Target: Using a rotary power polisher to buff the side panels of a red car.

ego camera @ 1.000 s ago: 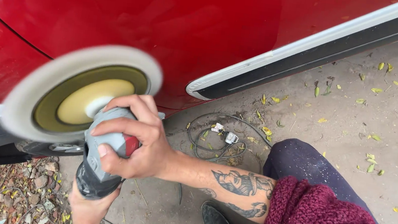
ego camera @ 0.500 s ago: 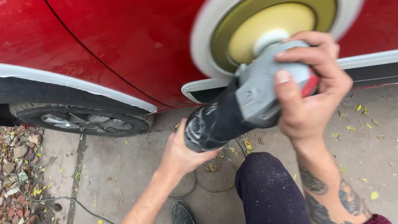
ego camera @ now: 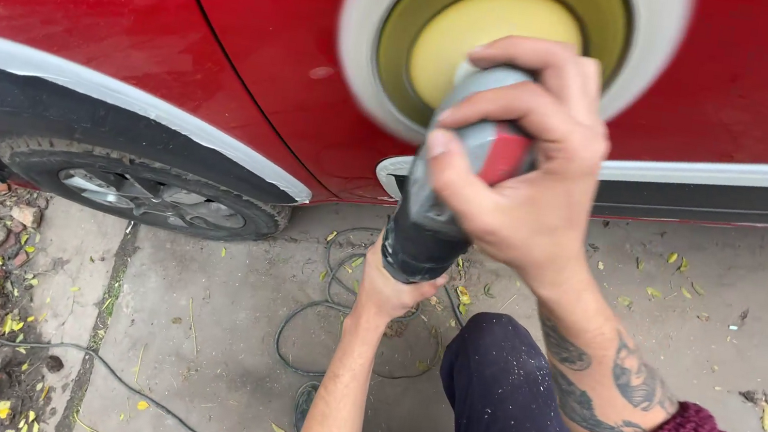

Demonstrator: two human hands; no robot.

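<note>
Polisher (ego camera: pixel 451 185) held against the red door panel (ego camera: pixel 259 44), its blurred pad (ego camera: pixel 515 27) just above the sill trim. Right hand (ego camera: pixel 530 180), fingers wrapped over the grey head, presses from above; left hand (ego camera: pixel 394 291) grips the rear handle from below. Good practice: keep the pad flat, pressure light and even, cord (ego camera: pixel 320 335) clear of the knee (ego camera: pixel 503 358).

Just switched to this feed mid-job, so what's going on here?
A person holds a grey power polisher in both hands: the right hand grips its head, the left hand its rear handle. The round pad, blurred, sits against the red car door. A cable lies coiled on the concrete ground beside the wheel.
</note>
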